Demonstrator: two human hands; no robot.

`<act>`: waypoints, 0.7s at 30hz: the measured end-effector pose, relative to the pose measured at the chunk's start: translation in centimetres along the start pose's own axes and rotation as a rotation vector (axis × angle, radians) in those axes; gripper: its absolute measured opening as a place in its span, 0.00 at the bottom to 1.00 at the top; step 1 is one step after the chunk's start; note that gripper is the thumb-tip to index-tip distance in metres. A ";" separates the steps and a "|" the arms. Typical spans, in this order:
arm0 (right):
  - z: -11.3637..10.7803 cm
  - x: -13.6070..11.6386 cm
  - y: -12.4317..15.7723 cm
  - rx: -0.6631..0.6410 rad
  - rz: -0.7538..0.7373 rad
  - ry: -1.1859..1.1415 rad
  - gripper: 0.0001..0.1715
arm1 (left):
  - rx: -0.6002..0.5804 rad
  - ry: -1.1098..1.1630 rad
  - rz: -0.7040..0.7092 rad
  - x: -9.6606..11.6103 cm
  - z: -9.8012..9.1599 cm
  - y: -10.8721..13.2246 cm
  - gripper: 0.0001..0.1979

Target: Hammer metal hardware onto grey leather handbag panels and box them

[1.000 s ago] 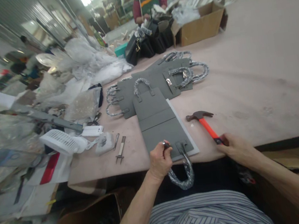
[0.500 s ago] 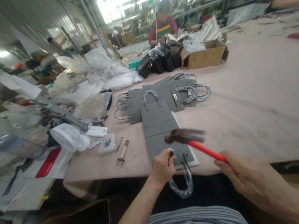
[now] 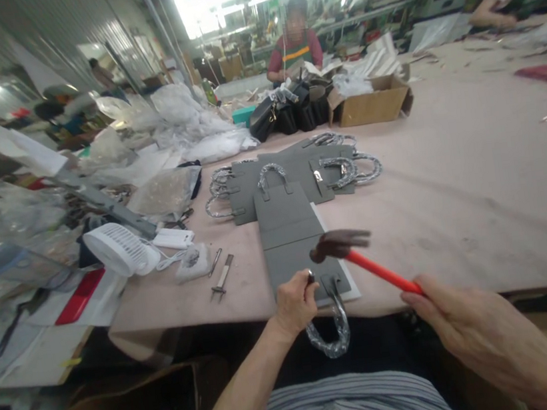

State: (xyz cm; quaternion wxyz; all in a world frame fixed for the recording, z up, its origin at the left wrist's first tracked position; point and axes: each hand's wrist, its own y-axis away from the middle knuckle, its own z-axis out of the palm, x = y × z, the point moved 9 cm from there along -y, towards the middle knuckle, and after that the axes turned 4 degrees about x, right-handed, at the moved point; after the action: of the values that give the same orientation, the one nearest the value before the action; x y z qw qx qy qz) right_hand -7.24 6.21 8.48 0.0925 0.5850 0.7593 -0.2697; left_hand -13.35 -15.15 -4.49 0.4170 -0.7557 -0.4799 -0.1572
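Observation:
My left hand (image 3: 295, 303) is closed around a short metal punch (image 3: 311, 276), held upright on a grey bag panel (image 3: 285, 220). Only the top of the punch shows above my fingers. My right hand (image 3: 448, 309) grips the red handle of a claw hammer (image 3: 342, 244), whose dark head hovers just above and right of the punch, apart from it. A plastic-wrapped handle (image 3: 333, 348) joins the near end of the panel and hangs over the table edge. Under the panel, the edge of a white board (image 3: 353, 290) shows.
More grey panels (image 3: 244, 192) with wrapped handles lie behind. To the left are a metal divider tool (image 3: 223, 279), a thin rod (image 3: 215, 262) and a white fan (image 3: 121, 248). Black bags (image 3: 287, 116) and a cardboard box (image 3: 371, 105) stand farther back, near a person (image 3: 294, 51).
The hammer head has shifted slightly right relative to the punch and is still raised. My left hand keeps its hold on the punch. The whole view has shifted a little.

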 end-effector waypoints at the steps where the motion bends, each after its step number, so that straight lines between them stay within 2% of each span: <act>1: 0.2 1.2 -0.1 -0.013 0.074 -0.012 0.22 | 0.001 0.010 -0.001 0.0 -0.1 0.0 0.07; 4: 2.0 5.4 -0.5 -0.069 0.278 -0.094 0.23 | -0.006 0.051 -0.010 0.2 -0.3 -0.1 0.06; 7: 6.0 9.6 -0.5 -0.173 0.421 -0.149 0.22 | -0.027 0.078 -0.033 0.3 -0.6 -0.3 0.06; 9: 8.5 12.0 -0.3 -0.218 0.486 -0.088 0.20 | -0.044 0.082 -0.048 0.4 -0.7 -0.3 0.06; 11: 9.9 13.0 -0.5 -0.220 0.472 0.064 0.19 | -0.057 0.082 -0.061 0.3 -0.7 -0.4 0.07; 13: 10.3 11.7 -1.4 -0.131 0.349 0.206 0.20 | -0.063 0.077 -0.068 0.2 -0.7 -0.4 0.08; 16: 10.6 6.9 -2.9 0.055 0.080 0.176 0.27 | -0.077 0.076 -0.070 0.1 -0.6 -0.3 0.08; 18: 12.3 3.7 -3.3 0.039 -0.079 0.067 0.29 | -0.098 0.090 -0.078 0.1 -0.3 -0.2 0.08; 21: 15.6 0.8 -3.2 -0.101 -0.208 -0.024 0.29 | -0.088 0.177 -0.180 -0.6 0.1 -0.3 0.07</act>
State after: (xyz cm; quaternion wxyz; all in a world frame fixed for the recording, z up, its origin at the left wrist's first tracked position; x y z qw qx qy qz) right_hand -13.17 -1.79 -4.02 0.1024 0.4944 0.8273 -0.2464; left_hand -13.93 -15.39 -4.77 0.4083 -0.7104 -0.4998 -0.2808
